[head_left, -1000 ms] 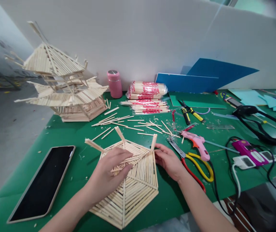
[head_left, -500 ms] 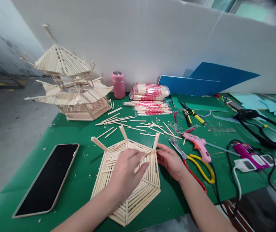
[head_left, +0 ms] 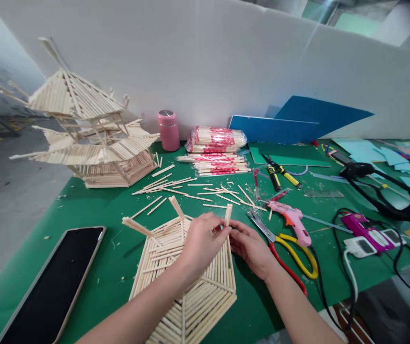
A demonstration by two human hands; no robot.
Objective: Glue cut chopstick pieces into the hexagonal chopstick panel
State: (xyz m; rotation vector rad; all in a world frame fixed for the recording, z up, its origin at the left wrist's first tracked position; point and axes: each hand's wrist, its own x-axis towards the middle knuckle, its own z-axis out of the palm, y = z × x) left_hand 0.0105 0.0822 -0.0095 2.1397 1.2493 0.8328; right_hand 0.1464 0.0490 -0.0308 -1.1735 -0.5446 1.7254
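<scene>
A six-sided base (head_left: 208, 306) made of wooden sticks lies on the green table, with three short upright posts at its far and side corners. My left hand (head_left: 203, 243) reaches over the base, thumb and fingers closed at the foot of the right post (head_left: 228, 215). From the outer side my right hand (head_left: 251, 248) closes its fingers around the same foot; some fingertips are hidden. The left post (head_left: 136, 226) leans outward, and the middle post (head_left: 177, 208) stands behind my left hand.
A stick pagoda (head_left: 79, 100) stands at the back left, beside a pink flask (head_left: 169, 131). Loose sticks (head_left: 162, 184) and bagged sticks (head_left: 215, 138) lie behind. Pliers (head_left: 273, 236), a pink glue gun (head_left: 293, 217) and a power strip (head_left: 370, 234) are right; a phone (head_left: 54, 282) is left.
My left hand has moved right, from over the middle of the base to the right post. My right hand stays by that post. The view has shifted slightly.
</scene>
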